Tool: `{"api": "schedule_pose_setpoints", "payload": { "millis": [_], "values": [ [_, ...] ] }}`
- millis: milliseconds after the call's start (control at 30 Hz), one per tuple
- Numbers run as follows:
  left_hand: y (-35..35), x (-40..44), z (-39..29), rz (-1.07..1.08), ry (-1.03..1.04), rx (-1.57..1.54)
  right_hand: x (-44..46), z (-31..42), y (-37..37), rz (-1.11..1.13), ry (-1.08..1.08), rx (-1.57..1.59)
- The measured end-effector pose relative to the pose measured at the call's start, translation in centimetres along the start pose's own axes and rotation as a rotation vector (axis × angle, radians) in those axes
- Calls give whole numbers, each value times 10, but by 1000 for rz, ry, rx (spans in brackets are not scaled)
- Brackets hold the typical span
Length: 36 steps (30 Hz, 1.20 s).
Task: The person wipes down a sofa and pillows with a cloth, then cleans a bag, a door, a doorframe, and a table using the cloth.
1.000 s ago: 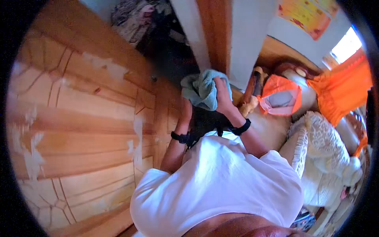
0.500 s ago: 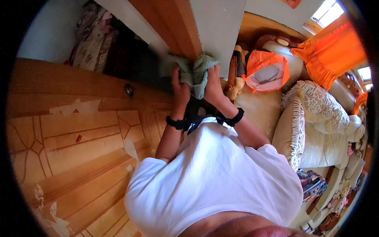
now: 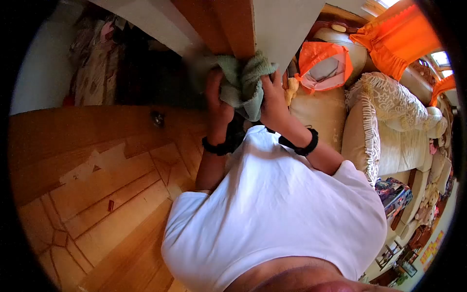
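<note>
Spanning hands crosswise: green cloth

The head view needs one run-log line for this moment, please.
left hand: grips cloth | right hand: grips cloth | cloth: bunched at door frame | door: open

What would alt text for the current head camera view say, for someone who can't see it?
The wearer's left hand and right hand hold a bunched green cloth at a wooden door frame. A white T-shirt fills the lower middle; a panelled wooden door is on the left, a cream sofa with an orange bag on the right.
</note>
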<state>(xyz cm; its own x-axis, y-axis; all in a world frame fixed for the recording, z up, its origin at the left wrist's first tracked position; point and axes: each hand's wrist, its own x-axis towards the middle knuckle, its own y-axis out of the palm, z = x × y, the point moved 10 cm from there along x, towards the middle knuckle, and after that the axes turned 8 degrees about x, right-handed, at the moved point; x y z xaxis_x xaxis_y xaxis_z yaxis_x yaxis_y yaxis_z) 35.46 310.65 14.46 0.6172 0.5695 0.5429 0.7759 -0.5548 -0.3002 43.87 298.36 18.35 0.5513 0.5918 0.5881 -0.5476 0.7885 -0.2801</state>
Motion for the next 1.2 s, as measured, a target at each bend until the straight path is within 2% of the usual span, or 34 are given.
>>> {"api": "schedule_pose_setpoints", "payload": {
  "millis": [100,167,200,233,300,333,433,467,500,567,600,633,700,733,767,800,833,900,967,1033,1100,1133,1200],
  "values": [
    [8,-31,38,15,-68,-34,-33,-33,12,139,86,-36],
    [26,-52,89,151,-349,-154,-54,-76,21,207,207,-71],
    [20,-34,59,216,-204,-72,-63,-94,23,247,252,-50],
    [9,-19,44,221,-197,-75,-58,-99,19,239,250,-55],
    [1,-2,7,392,-143,-113,-51,-89,19,312,192,88],
    [-6,10,-11,379,-90,-88,-42,-79,9,291,298,186],
    [-15,29,-37,346,-49,5,-14,-56,-7,229,259,193],
    [-20,32,-44,342,28,40,-5,-43,-9,131,335,350],
    [-21,31,-46,348,38,41,-6,-43,3,120,330,350],
    [-26,31,-53,292,93,40,-12,-47,4,-99,235,351],
    [-22,28,-44,294,64,-28,-17,-53,11,-141,267,393],
    [-21,25,-34,291,68,-37,-19,-58,11,-140,263,383],
    [-9,20,-4,422,-43,-157,-18,-61,18,-24,219,210],
    [-12,19,2,418,-46,-153,-19,-66,25,-52,304,586],
    [-2,12,19,561,-188,-139,-21,-70,32,-114,391,959],
    [8,1,34,702,-328,-125,-37,-101,45,-219,681,1261],
    [8,-1,41,697,-324,-121,-60,-125,64,-325,982,1552],
    [22,-18,60,836,-374,-11,-75,-152,61,-137,844,1172],
    [23,-14,43,776,-332,-121,-58,-107,37,156,281,-58],
    [19,-3,19,714,-288,-232,-50,-96,34,158,235,-26],
    [-10,27,-32,533,-158,-364,-33,-76,20,132,306,-23],
    [-20,33,-57,545,-151,-432,-17,-54,17,175,152,-116],
    [-24,39,-78,487,-102,-404,-4,-40,6,131,86,-117]
  ]
}}
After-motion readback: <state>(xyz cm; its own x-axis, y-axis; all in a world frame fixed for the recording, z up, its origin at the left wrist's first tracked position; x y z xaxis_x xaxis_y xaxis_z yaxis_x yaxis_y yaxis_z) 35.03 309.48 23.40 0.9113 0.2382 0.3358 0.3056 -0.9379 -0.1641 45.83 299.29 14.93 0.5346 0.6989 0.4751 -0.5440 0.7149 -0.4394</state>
